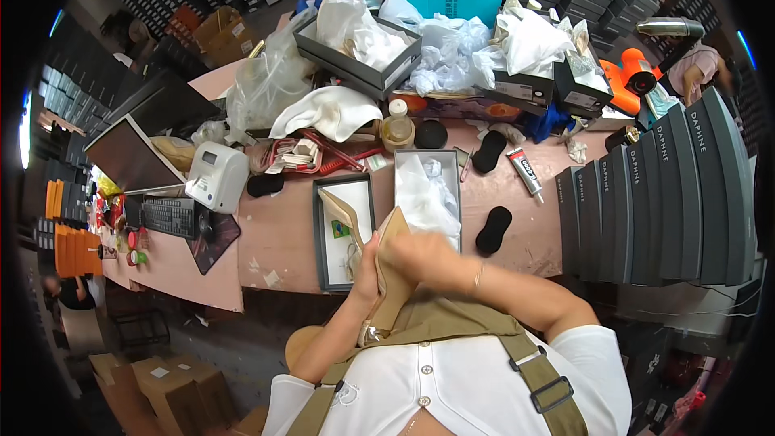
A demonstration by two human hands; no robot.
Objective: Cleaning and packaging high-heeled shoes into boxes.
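A beige shoe (393,300) is held upright close to my body, its toe pointing away. My left hand (367,272) is closed round its left side. My right hand (421,262) is against the shoe's right side near the toe, smeared by motion, so its fingers and anything in them cannot be made out. A second beige shoe (341,207) leans in a grey box lid (320,252) just beyond my left hand. Beside it stands an open shoe box (458,194) with white tissue paper (421,198) inside.
Grey shoe boxes (646,202) stand in a row at the right. A glue tube (525,173) and black oval pads (493,230) lie on the pink table (278,234). A bottle (398,123), white cloth (327,113), label printer (216,178) and keyboard (168,216) are farther off.
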